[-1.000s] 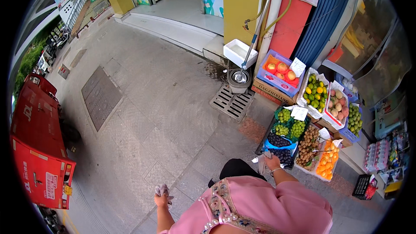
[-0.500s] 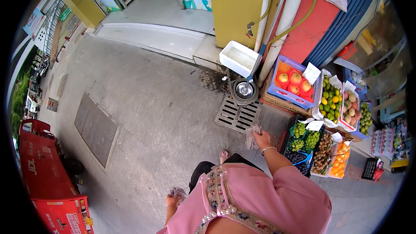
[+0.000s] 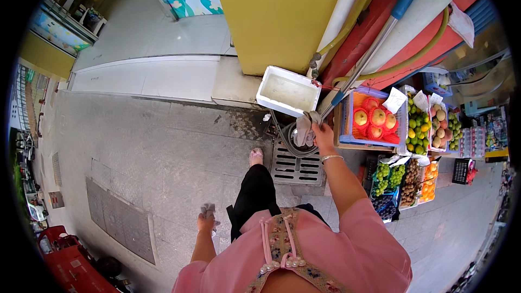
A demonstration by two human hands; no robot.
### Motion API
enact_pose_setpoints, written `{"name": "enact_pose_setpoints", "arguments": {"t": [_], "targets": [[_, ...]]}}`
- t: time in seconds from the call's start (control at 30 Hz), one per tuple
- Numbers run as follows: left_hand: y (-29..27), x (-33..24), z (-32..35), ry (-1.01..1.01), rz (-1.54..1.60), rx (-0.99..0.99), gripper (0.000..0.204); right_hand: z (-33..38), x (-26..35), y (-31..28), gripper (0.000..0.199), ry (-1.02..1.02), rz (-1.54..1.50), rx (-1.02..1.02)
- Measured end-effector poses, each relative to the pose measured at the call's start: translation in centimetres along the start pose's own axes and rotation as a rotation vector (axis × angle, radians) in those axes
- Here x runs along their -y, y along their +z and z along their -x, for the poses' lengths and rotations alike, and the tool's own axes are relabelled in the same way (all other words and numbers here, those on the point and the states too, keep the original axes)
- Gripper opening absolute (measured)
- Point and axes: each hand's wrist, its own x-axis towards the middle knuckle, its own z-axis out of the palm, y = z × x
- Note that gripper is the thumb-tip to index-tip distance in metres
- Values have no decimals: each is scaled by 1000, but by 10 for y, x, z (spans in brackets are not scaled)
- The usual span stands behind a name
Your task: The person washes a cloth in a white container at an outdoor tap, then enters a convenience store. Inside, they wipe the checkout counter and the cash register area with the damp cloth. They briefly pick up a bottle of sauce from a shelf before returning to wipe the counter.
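My right hand (image 3: pixel 324 137) grips a crumpled greyish cloth (image 3: pixel 305 128), stretched forward over the floor drain area. The cloth hangs in front of a metal basin (image 3: pixel 296 137) ringed by a dark hose and partly hides it. Just beyond stands a white foam box (image 3: pixel 288 89) with what looks like water in it. Down at my left side, my left hand (image 3: pixel 205 222) is closed around another grey cloth (image 3: pixel 209 210), held above the pavement.
A slotted drain grate (image 3: pixel 296 165) lies below the basin. A blue-handled pole (image 3: pixel 374 43) leans by a tap (image 3: pixel 315 65). Fruit crates (image 3: pixel 347 114) stand at the right. A white step (image 3: pixel 146 78) edges the doorway; a red vehicle (image 3: pixel 76 268) is at lower left.
I have stepped closer to the foam box and drain. My right hand with its cloth has moved forward to the basin; my left hand has swung a little outward, still holding its cloth.
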Motion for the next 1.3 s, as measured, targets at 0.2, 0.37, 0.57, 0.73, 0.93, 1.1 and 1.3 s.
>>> {"name": "enact_pose_setpoints", "arguments": {"t": [0.2,0.37,0.57,0.73,0.93,1.1,1.3], "targets": [[18,-192,-110,323,76,232,44,-6,-26,22,62,144,154,-28],[63,-314,-113,262,296,526,42,70,-116,35,51,341,202,33],[142,-406,-109,292,474,666,39,103,-146,61,42,386,97,124],[214,-472,-112,279,562,929,46,76,-168,86,35,299,-123,42],[305,-491,-267,896,-433,407,66,32,-228,140,30,239,-310,32],[386,-512,-242,1559,-841,553,70,-23,-270,165,28,256,-336,-43],[449,-527,-238,1814,-1554,369,69,-75,-303,186,32,100,-23,-38]]}}
